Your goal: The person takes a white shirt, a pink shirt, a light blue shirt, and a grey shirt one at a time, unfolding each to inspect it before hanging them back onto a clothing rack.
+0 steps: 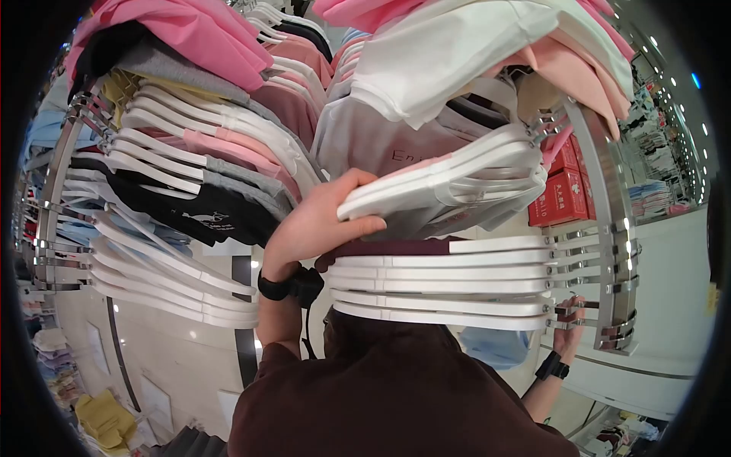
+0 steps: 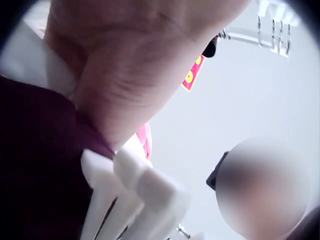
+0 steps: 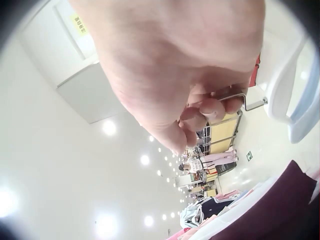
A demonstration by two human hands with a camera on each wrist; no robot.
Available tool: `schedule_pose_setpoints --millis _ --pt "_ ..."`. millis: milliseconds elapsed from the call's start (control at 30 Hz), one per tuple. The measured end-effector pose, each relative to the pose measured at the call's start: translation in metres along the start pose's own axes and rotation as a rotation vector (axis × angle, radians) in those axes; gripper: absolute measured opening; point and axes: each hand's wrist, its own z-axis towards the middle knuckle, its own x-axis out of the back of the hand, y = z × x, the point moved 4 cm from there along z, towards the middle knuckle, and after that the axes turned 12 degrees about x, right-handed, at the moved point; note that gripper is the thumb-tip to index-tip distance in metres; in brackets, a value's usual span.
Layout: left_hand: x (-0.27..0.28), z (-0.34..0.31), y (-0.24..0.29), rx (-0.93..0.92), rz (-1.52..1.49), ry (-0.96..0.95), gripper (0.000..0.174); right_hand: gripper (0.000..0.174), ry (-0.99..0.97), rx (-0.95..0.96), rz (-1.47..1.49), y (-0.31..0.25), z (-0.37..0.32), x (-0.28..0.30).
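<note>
In the head view, the left hand [image 1: 308,225] grips the ends of several white hangers [image 1: 434,183], thumb in front, other fingers partly behind them. Just beneath are more white hangers [image 1: 442,283] and a maroon garment [image 1: 422,247]. The left wrist view shows the left hand's palm side [image 2: 130,60] above white hanger ends [image 2: 160,195] and maroon cloth [image 2: 40,150]; its fingertips are hidden. At the lower right of the head view, the right hand [image 1: 569,331] is by the hanger hooks. Its fingers curl round a metal hook [image 3: 245,100] in the right wrist view.
Metal rack rails stand at left [image 1: 57,198] and right [image 1: 613,228]. Hung shirts [image 1: 221,221] fill the left side, with a pink garment [image 1: 183,38] and a white garment [image 1: 449,53] lying over the top. Red boxes [image 1: 560,199] are behind the right rail.
</note>
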Motion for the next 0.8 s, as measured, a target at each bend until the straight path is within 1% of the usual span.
schedule_pose_setpoints --millis 33,67,100,133,167,200,233,267,300,367,400,433,500,533,567,633,667,733,767,800 --pt "0.0 -0.001 0.002 -0.001 -0.011 0.004 0.048 0.019 -0.126 -0.051 0.021 0.01 0.007 0.02" --pt "-0.003 -0.001 0.004 -0.025 -0.038 -0.013 0.047 0.018 -0.133 -0.084 0.024 0.019 0.012 0.044" --pt "-0.006 0.001 0.005 -0.049 -0.063 -0.03 0.047 0.018 -0.139 -0.116 0.029 0.023 0.015 0.055" --pt "-0.007 0.003 0.003 -0.102 0.016 0.031 0.044 0.018 -0.142 -0.116 0.024 0.017 0.01 0.041" --pt "-0.008 0.002 0.003 -0.101 0.012 0.034 0.044 0.018 -0.105 -0.163 -0.005 0.012 -0.002 0.028" --pt "-0.008 0.001 0.006 -0.067 0.072 0.026 0.042 0.018 -0.067 -0.21 -0.032 0.01 -0.008 0.016" --pt "-0.008 0.001 0.006 -0.035 0.132 0.016 0.04 0.018 -0.069 -0.209 -0.033 0.012 -0.006 0.022" --pt "-0.009 0.0 0.004 -0.121 0.152 -0.026 0.041 0.02 -0.062 -0.234 -0.049 0.018 -0.006 0.035" --pt "-0.009 -0.001 0.004 -0.127 0.204 -0.122 0.05 0.022 -0.055 -0.259 -0.064 0.024 -0.008 0.045" --pt "-0.013 -0.004 0.004 -0.15 0.171 -0.273 0.06 0.025 0.087 -0.3 -0.152 0.032 -0.012 0.057" --pt "-0.016 -0.003 0.004 -0.215 0.181 -0.314 0.068 0.025 0.113 -0.31 -0.169 0.033 -0.015 0.058" --pt "-0.016 -0.004 0.005 -0.213 0.179 -0.318 0.068 0.025 0.11 -0.314 -0.169 0.035 -0.014 0.057" --pt "-0.016 -0.005 0.007 -0.197 0.189 -0.385 0.072 0.025 0.051 -0.309 -0.129 0.036 -0.014 0.05" --pt "-0.017 -0.003 0.005 -0.188 0.234 -0.38 0.075 0.026 0.026 -0.311 -0.116 0.037 -0.015 0.048" --pt "-0.016 -0.004 0.006 -0.183 0.232 -0.385 0.075 0.026 0.008 -0.317 -0.107 0.039 -0.016 0.045" --pt "-0.015 -0.004 0.007 -0.107 0.289 -0.335 0.076 0.026 -0.022 -0.324 -0.095 0.042 -0.018 0.04" --pt "-0.019 -0.004 0.005 -0.106 0.288 -0.337 0.076 0.026 -0.034 -0.325 -0.09 0.043 -0.018 0.038" --pt "-0.023 -0.005 0.009 -0.364 0.257 -0.142 0.074 0.026 -0.051 -0.333 -0.082 0.047 -0.019 0.034" --pt "-0.022 -0.005 0.009 -0.363 0.255 -0.142 0.074 0.026 -0.06 -0.337 -0.08 0.048 -0.02 0.032" --pt "-0.02 -0.005 0.011 -0.297 0.182 -0.172 0.072 0.026 -0.068 -0.337 -0.08 0.049 -0.02 0.03"
